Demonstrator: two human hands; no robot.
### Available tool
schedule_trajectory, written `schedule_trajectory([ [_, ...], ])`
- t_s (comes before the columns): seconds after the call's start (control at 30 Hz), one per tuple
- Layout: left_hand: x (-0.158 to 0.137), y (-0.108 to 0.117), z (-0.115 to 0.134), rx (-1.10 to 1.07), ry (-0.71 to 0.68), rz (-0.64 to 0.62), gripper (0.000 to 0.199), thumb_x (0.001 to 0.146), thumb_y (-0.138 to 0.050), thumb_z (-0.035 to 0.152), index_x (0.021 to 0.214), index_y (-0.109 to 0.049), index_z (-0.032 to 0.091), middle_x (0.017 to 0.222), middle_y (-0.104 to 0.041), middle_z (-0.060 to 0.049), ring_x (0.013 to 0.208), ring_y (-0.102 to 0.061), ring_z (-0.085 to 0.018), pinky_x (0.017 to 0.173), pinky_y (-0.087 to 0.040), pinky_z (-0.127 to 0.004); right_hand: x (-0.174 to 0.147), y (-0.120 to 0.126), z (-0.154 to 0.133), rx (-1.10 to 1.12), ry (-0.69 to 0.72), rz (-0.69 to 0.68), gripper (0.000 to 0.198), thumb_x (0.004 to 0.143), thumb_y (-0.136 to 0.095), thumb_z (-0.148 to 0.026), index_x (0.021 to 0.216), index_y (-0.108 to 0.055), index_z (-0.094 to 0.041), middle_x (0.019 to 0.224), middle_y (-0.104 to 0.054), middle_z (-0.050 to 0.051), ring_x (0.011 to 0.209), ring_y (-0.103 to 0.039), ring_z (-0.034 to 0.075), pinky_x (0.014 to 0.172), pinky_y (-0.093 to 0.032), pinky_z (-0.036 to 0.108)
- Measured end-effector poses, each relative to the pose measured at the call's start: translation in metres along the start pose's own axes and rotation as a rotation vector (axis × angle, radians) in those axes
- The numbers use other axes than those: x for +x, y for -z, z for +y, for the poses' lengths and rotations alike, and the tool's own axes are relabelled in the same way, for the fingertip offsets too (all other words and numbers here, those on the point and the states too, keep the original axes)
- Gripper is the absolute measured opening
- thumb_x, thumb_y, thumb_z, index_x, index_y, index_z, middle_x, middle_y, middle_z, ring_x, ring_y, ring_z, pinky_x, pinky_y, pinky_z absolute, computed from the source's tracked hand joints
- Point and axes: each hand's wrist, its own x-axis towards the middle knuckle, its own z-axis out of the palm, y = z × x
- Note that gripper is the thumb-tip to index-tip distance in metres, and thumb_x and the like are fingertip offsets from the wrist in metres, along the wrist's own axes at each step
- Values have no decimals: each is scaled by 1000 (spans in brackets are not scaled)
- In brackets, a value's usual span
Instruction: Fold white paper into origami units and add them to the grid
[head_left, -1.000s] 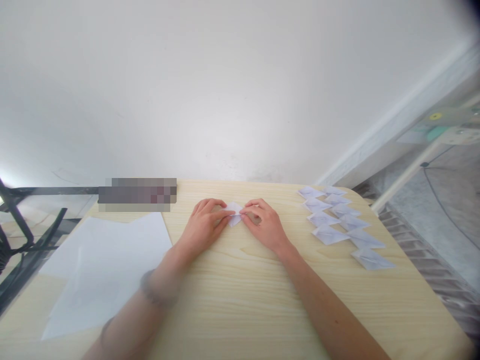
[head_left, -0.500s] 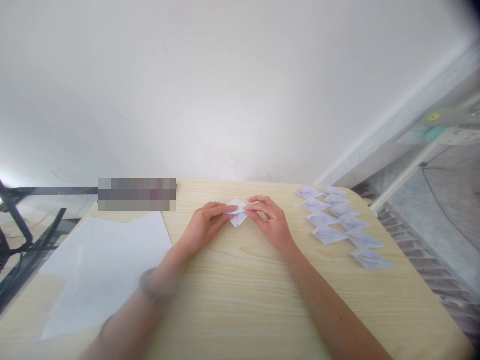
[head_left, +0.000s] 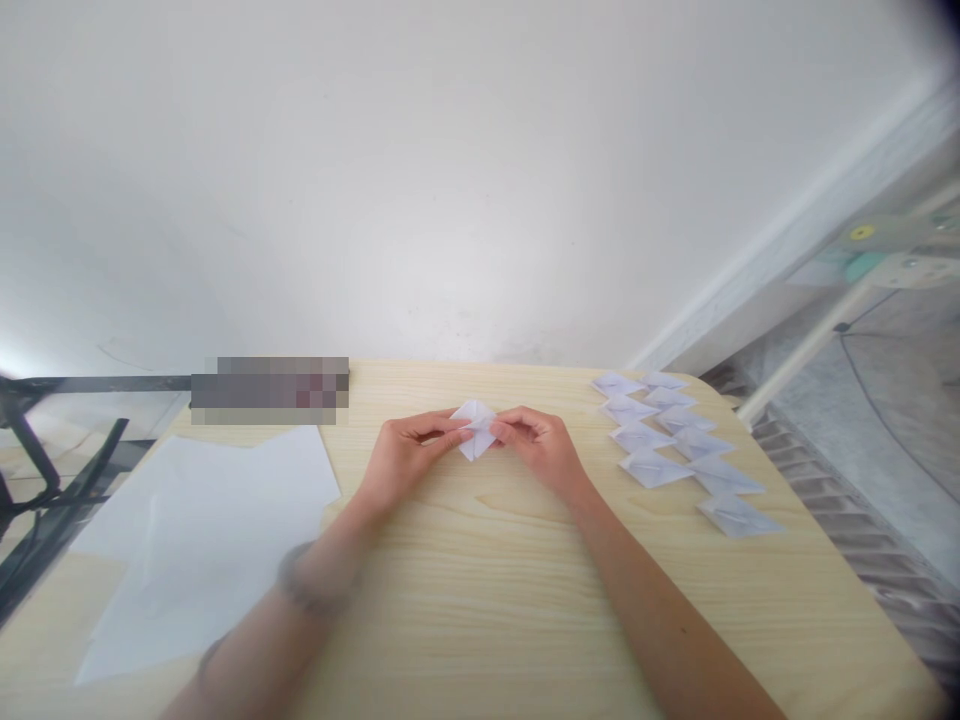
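Note:
A small folded white paper (head_left: pixel 474 412) is held over the middle of the wooden table (head_left: pixel 480 600), its flaps meeting along creases at the centre. My left hand (head_left: pixel 412 445) pinches its left side, thumb on top and fingers behind. On the opposite side my right hand (head_left: pixel 534 440) is closed on the paper, with the thumb near its centre. The fingertips behind the paper are partly hidden. Several folded paper pieces (head_left: pixel 652 468), pointed at the ends, lie in two slanting rows to the right of my right hand.
White paper sheets (head_left: pixel 202 530) lie overlapping on the left of the table. A blurred-out object (head_left: pixel 270 390) is at the back left, beside a black metal frame (head_left: pixel 30 440). The white wall (head_left: pixel 450 180) rises behind the table; a pale pole (head_left: pixel 810 340) stands at right.
My right fingers, which were partly raised, have curled in behind the paper. Both thumbs now press on its front, and its central creases show more plainly.

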Motion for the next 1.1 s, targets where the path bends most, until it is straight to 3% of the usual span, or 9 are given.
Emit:
schedule_trajectory([
  [0.2,1,-2,3,-49,144,61,21,65,-69,33,76,-69,15,80,-70,-5,77,-62,-19,71,-47,-26,0,-4,-2,-17,-8,48,18,75,-57,-34,75,-61,-17,72,-64,1,68,-61,13,64,-49,24],
  [0.47,1,-7,-2,-273,208,66,26,65,-69,32,81,-62,12,82,-69,-8,76,-63,-18,73,-49,-30,0,-7,-1,31,-23,80,18,74,-58,-35,75,-55,-17,70,-63,2,66,-60,13,62,-51,26],
  [0.6,1,-5,0,-234,223,49,29,65,-68,34,83,-58,14,80,-70,-7,75,-63,-18,70,-48,-29,0,-8,1,91,-28,85,18,73,-59,-34,76,-51,-18,70,-62,1,66,-61,14,63,-53,27],
  [0.7,2,-2,6,-160,252,25,41,65,-68,37,99,-55,17,80,-70,-6,72,-63,-18,64,-46,-26,0,-9,2,124,-30,87,19,73,-59,-34,77,-49,-19,69,-62,0,66,-62,14,62,-53,28],
  [0.83,2,-1,12,-89,277,-71,49,68,-64,40,109,-53,17,86,-70,-7,76,-63,-20,64,-46,-27,-2,-8,1,17,8,89,19,73,-59,-34,76,-50,-19,69,-63,0,65,-62,14,62,-51,26],
  [1.1,2,0,6,-120,202,-120,37,70,-63,38,98,-64,14,93,-68,-8,84,-62,-22,72,-47,-29,-2,-9,-1,-169,32,57,23,74,-57,-39,84,-56,-18,68,-65,2,60,-60,14,58,-47,24],
])
